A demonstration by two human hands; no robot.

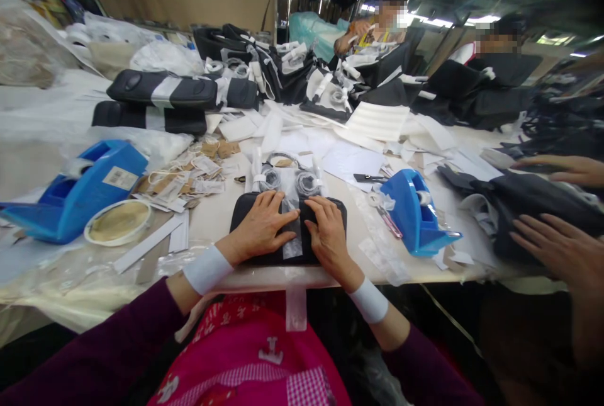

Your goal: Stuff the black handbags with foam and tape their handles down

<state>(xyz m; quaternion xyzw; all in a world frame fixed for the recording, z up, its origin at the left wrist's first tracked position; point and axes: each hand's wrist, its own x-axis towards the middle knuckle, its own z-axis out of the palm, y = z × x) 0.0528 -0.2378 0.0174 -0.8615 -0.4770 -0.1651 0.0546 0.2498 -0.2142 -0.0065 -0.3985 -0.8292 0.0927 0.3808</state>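
Resting unclenched on a flat black padded case point(306, 247) at the near edge of the bench point(264, 277) are the left hand point(262, 226), fingertips across a clear plastic strip point(292, 247), seemingly keeping it flat, and right hand point(330, 236); grey coiled cords point(270, 179) lie beyond.

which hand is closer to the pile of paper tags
Left. The left hand rests on the black case's left half, just right of the paper tags; the right hand is on its right half, farther away.
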